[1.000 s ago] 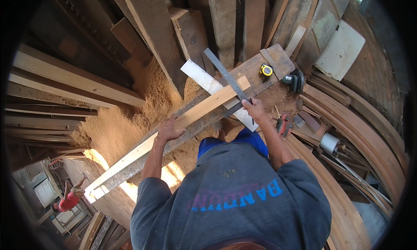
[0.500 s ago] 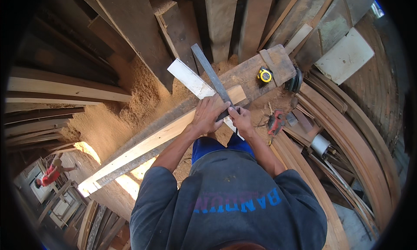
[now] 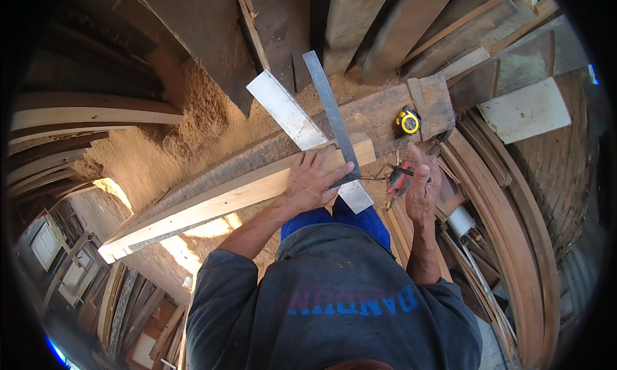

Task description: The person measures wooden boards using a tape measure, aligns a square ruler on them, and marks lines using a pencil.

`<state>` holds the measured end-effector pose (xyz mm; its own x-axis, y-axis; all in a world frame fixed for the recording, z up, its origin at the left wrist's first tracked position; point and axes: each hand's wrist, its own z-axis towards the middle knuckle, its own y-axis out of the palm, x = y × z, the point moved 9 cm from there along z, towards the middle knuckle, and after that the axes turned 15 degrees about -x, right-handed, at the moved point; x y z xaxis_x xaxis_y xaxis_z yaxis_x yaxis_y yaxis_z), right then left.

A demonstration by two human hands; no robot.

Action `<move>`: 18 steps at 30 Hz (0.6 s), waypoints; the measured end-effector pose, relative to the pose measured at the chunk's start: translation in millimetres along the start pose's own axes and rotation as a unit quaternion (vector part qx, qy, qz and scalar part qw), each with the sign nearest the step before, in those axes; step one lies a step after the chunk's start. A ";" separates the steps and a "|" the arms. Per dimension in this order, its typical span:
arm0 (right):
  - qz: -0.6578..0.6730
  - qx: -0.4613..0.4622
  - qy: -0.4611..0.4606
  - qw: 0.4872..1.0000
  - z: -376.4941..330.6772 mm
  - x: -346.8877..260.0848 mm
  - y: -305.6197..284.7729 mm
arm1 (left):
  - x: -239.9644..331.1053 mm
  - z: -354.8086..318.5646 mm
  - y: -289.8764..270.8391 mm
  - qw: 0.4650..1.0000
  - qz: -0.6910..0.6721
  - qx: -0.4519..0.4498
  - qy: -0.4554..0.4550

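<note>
A pale wooden beam lies aslant along a rough dark plank. Across its right end rests a dark metal square, its long blade reaching away from me. My left hand grips the beam and presses the square's near end, thumb over it. Beneath the beam a whitish board crosses at a slant, and its near end sticks out by my legs. To the right, my right hand is raised off the beam. A thin dark pencil-like stick shows at its thumb; its exact kind is unclear.
The rough plank carries a yellow and black tape measure. A red tool lies low behind my right hand. Curved-looking timbers stack at the right, with a white cylinder nearby. Sawdust heaps at the left; boards stand beyond.
My right hand has left the square and swung right, away from the beam. My left hand stays on the square and beam. The view has shifted; a person in red at left is gone from view.
</note>
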<state>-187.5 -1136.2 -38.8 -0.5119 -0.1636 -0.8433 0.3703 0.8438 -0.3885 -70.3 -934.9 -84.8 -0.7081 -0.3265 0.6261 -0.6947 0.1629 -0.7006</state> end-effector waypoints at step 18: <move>-0.007 -0.052 -0.024 0.998 4.3 -25.0 43.0 | -2.4 6.2 1.8 0.998 -0.007 -0.060 -0.026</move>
<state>-155.5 -1098.1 -36.1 -0.4782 -0.1980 -0.8557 0.2800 0.8891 -0.3622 -69.0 -939.6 -89.7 -0.6926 -0.3768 0.6151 -0.7171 0.2671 -0.6438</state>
